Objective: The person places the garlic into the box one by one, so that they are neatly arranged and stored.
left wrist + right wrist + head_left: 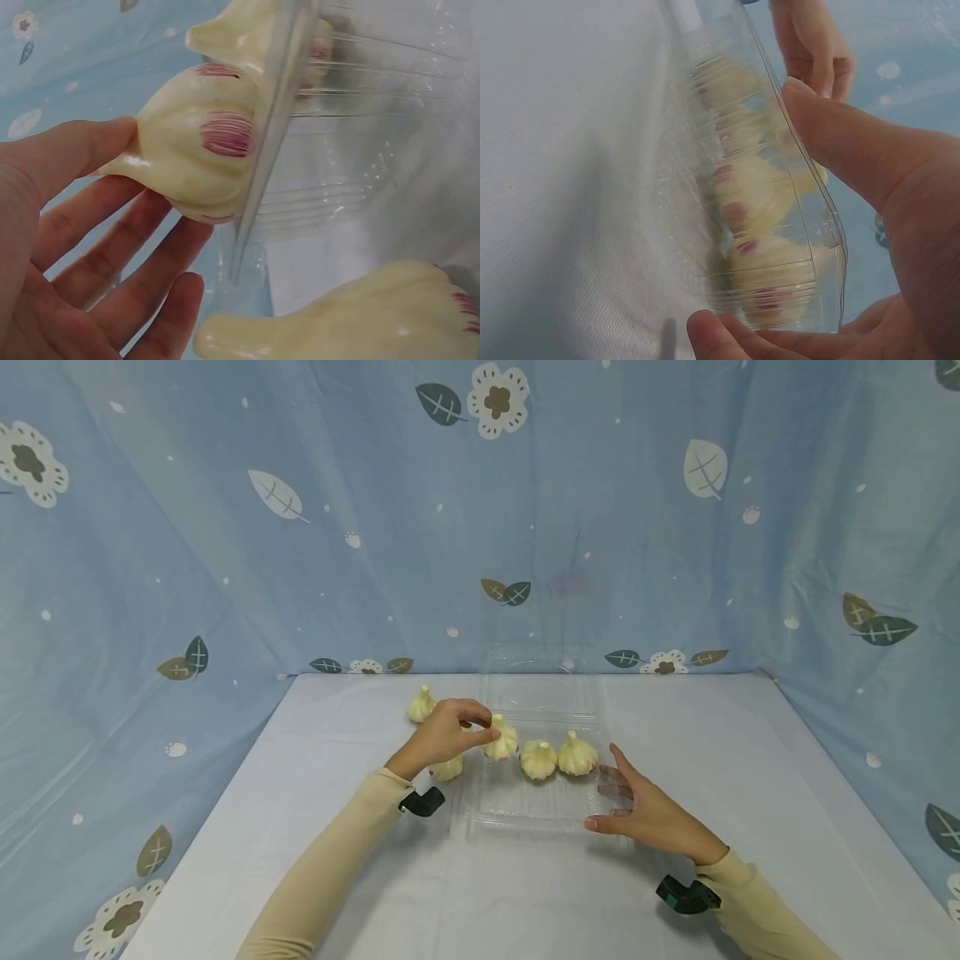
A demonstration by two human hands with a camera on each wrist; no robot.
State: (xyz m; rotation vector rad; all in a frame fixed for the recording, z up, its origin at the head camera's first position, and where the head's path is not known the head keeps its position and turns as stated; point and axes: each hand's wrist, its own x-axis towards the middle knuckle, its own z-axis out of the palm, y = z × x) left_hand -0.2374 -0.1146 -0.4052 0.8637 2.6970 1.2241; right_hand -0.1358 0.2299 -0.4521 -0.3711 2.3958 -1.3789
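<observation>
My left hand (pixel 448 731) pinches a pale garlic bulb (pixel 502 740) by its stem between thumb and forefinger, over the left part of a clear plastic clamshell box (pixel 540 806). In the left wrist view the held garlic bulb (pixel 195 142), streaked purple at its base, is right at the box's rim (pixel 274 127). Two more bulbs, one squat (pixel 538 762) and one beside it (pixel 577 755), sit inside the box. My right hand (pixel 652 810) rests at the box's right side, fingers spread, its thumb (pixel 840 135) along the rim in the right wrist view.
Left of the box, one garlic bulb (pixel 422 704) lies at the back and another (pixel 447 768) partly under my left wrist. The box's clear lid (pixel 540 681) stands raised at the back, near the blue patterned curtain (pixel 420 568). A white cloth (pixel 345 727) covers the table.
</observation>
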